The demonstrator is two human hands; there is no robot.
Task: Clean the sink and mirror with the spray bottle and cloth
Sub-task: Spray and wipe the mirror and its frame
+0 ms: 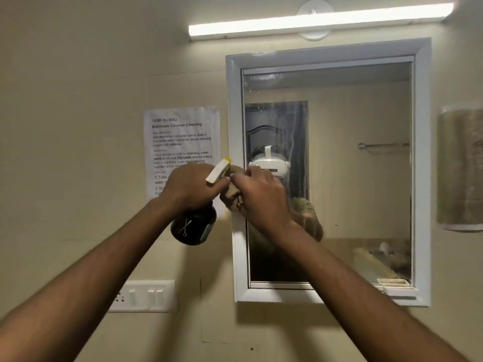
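Two hands raised at mirror [339, 178] left edge: left hand [192, 188] fingers wrapped round spray bottle [194, 226], nozzle aimed at cloth [231, 198] bunched in closed right hand [262, 194], likely wetting it before wiping; sink out of view.

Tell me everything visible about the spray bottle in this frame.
The spray bottle has a dark, glossy, rounded body with a small scissors-like mark and a cream trigger head tipped by a yellow nozzle. It is held up, tilted right, near the mirror's left frame. The left hand grips its neck; the right hand holds a cloth at the nozzle.
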